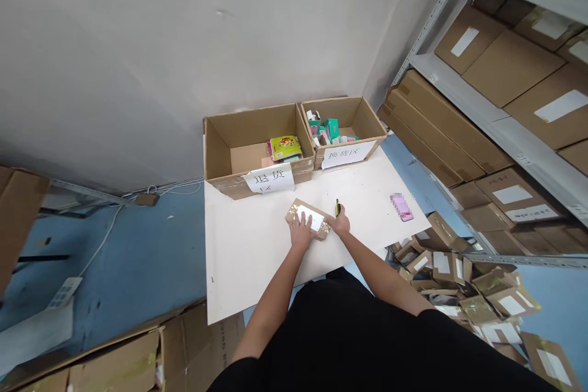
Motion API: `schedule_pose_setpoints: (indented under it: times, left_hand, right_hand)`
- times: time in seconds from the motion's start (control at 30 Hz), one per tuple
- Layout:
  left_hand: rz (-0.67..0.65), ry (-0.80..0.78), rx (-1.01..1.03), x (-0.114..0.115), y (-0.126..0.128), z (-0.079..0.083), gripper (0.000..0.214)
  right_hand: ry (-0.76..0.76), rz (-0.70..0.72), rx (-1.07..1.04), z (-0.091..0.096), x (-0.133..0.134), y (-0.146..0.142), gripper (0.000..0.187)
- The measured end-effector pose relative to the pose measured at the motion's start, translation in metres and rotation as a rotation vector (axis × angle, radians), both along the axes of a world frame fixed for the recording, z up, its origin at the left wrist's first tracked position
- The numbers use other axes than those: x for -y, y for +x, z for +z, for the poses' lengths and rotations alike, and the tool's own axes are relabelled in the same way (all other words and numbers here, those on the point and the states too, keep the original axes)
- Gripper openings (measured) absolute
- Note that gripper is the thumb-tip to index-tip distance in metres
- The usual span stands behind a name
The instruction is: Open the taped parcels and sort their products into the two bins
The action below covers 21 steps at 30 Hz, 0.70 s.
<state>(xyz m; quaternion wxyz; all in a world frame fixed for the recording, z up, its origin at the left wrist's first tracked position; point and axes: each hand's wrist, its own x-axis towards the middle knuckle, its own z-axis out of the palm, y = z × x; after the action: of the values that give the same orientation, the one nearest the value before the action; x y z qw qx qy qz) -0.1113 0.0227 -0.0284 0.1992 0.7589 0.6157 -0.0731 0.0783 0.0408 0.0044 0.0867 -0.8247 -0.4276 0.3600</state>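
A small taped cardboard parcel [297, 207] with a white label lies on the white table [243, 245] in front of me. My left hand [301, 231] rests on top of it, fingers spread over the label. Just right of the parcel, my right hand [341, 222] is closed round a yellow and black box cutter [338, 207], which points away from me. That hand is close to the parcel's right end; whether it touches the cardboard I cannot tell. How far the blade is out is too small to see.
Behind the parcel stand two open cartons with paper signs: a larger one [220, 180] holding colourful packets and a smaller one [376, 135] with green and pink boxes. A phone [402, 206] lies right. Shelves [487, 101] of cartons and piled opened boxes [478, 306] fill the right side.
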Motion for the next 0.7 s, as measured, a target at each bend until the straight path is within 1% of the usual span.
schedule_pose_setpoints:
  times: [0.1,0.17,0.23,0.27,0.37,0.47,0.53,0.6,0.7]
  left_hand:
    - [0.053,0.035,-0.017,0.014,0.012,-0.008,0.082]
    - [0.059,0.024,-0.018,0.016,0.020,-0.008,0.083]
    - [0.076,0.020,-0.025,0.015,0.027,-0.005,0.083]
    - [0.091,0.023,-0.034,0.014,0.031,-0.002,0.083]
    - [0.139,0.008,-0.064,0.013,0.040,0.006,0.082]
    - [0.162,-0.023,-0.070,0.012,0.045,0.012,0.084]
    - [0.163,-0.024,-0.077,0.011,0.045,0.014,0.085]
    - [0.157,-0.031,-0.091,0.010,0.045,0.016,0.086]
    - [0.143,-0.033,-0.114,0.007,0.044,0.018,0.086]
  right_hand:
    - [-0.005,0.037,0.033,0.003,-0.014,-0.002,0.112]
    - [0.020,0.073,0.053,0.004,-0.019,-0.002,0.109]
    - [0.067,0.096,0.029,0.005,-0.019,0.001,0.099]
    - [0.087,0.085,-0.010,0.005,-0.017,0.004,0.090]
    - [0.120,-0.010,-0.204,0.007,-0.003,0.022,0.059]
    - [0.080,-0.060,-0.404,0.010,0.017,0.042,0.040]
    - [0.005,-0.069,-0.499,0.013,0.030,0.049,0.035]
    - [-0.062,-0.069,-0.536,0.016,0.038,0.052,0.033]
    - [-0.075,-0.028,-0.532,0.019,0.043,0.049,0.030]
